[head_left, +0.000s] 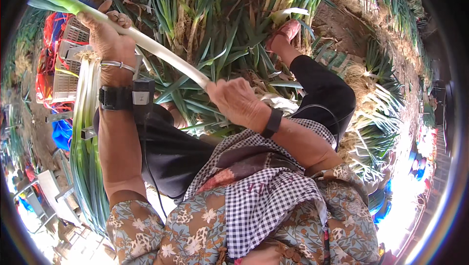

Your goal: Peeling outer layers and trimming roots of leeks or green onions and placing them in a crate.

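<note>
A long green onion (163, 52) slants across the upper left, its green leaves at the far left and its white end toward the middle. My left hand (108, 38) is closed round the stalk just below the leaves. At the white end, my right hand (234, 100) wraps its fingers over the tip, so the root end is hidden. Beside my left forearm stands a bundle of peeled green onions (84, 118), white ends up. A loose pale strip of peel (289, 12) lies near my shoe (286, 33).
Bunches of unpeeled green onions (183, 6) stand ahead, with stripped leaves strewn below. More rooted onions (371, 94) are piled at the right. A beige plastic crate (66, 77) with red and blue ties sits at the left. A cable (149, 167) hangs from my left wrist.
</note>
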Action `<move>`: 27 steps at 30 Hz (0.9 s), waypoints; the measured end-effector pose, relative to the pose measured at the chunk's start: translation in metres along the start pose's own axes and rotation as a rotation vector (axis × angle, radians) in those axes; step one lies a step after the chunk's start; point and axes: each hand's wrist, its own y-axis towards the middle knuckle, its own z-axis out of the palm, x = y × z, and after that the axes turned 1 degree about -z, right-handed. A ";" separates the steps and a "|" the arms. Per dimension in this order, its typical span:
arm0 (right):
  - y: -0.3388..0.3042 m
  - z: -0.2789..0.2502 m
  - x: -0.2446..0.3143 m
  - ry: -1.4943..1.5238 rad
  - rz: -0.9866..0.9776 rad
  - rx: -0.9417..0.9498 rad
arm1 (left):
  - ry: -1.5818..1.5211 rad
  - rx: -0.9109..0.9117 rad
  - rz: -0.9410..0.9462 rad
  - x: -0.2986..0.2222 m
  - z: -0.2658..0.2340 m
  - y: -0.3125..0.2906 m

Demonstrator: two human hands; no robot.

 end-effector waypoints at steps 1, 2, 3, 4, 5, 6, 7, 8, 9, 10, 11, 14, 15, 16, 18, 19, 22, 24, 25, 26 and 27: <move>-0.004 0.015 -0.007 0.005 -0.004 0.000 | 0.015 -0.003 0.017 -0.002 0.000 0.000; -0.011 0.036 -0.019 -0.039 0.004 0.037 | 0.017 -0.006 0.020 -0.005 -0.002 0.001; -0.018 0.057 -0.033 -0.085 0.009 0.072 | 0.015 -0.018 0.031 -0.009 -0.005 0.005; -0.033 0.075 -0.059 -0.102 0.114 0.288 | 0.004 -0.022 0.033 -0.006 -0.004 0.009; -0.052 0.090 -0.083 -0.113 0.213 0.500 | 0.003 -0.020 0.036 -0.009 -0.004 0.012; -0.076 0.103 -0.105 -0.109 0.303 0.522 | -0.027 -0.024 0.032 -0.008 -0.004 0.016; -0.090 0.109 -0.120 -0.102 0.380 0.542 | -0.051 -0.034 0.037 -0.010 -0.005 0.017; -0.092 0.106 -0.128 -0.102 0.370 0.540 | -0.084 -0.034 0.042 -0.011 -0.005 0.015; -0.082 0.099 -0.138 0.171 0.378 0.253 | -0.086 -0.033 0.064 -0.011 -0.002 0.010; -0.071 0.092 -0.144 0.442 0.370 -0.037 | 0.012 -0.029 0.168 -0.003 0.003 0.000; -0.038 0.058 -0.117 0.561 0.360 -0.169 | 0.137 -0.053 0.307 -0.005 -0.006 -0.005; 0.013 -0.007 -0.069 0.976 0.208 -0.180 | -0.087 -0.078 0.061 0.015 0.001 -0.015; 0.022 -0.020 -0.050 1.041 0.158 -0.082 | -0.148 -0.078 0.005 0.019 0.006 -0.022; 0.027 -0.030 -0.029 0.871 0.092 -0.095 | -0.176 0.000 -0.019 0.021 0.010 -0.028; 0.028 -0.026 -0.018 0.759 0.169 -0.092 | -0.080 0.120 -0.050 0.011 0.014 -0.040; 0.027 -0.017 -0.019 0.599 0.154 -0.214 | 0.144 0.072 -0.034 0.005 0.014 -0.044; 0.020 -0.012 -0.020 0.552 0.191 -0.344 | 0.706 0.187 0.115 -0.027 -0.030 -0.052; 0.019 -0.022 -0.014 0.627 0.153 -0.299 | 1.315 0.320 0.911 -0.064 -0.034 -0.071; 0.018 -0.030 -0.010 0.699 0.133 -0.257 | 1.480 0.361 0.909 -0.081 -0.031 -0.078; 0.017 -0.036 -0.008 0.767 0.041 -0.201 | 1.631 0.454 1.037 -0.095 -0.028 -0.079; 0.018 -0.041 -0.002 0.857 -0.026 -0.114 | 1.794 0.543 1.156 -0.105 -0.032 -0.078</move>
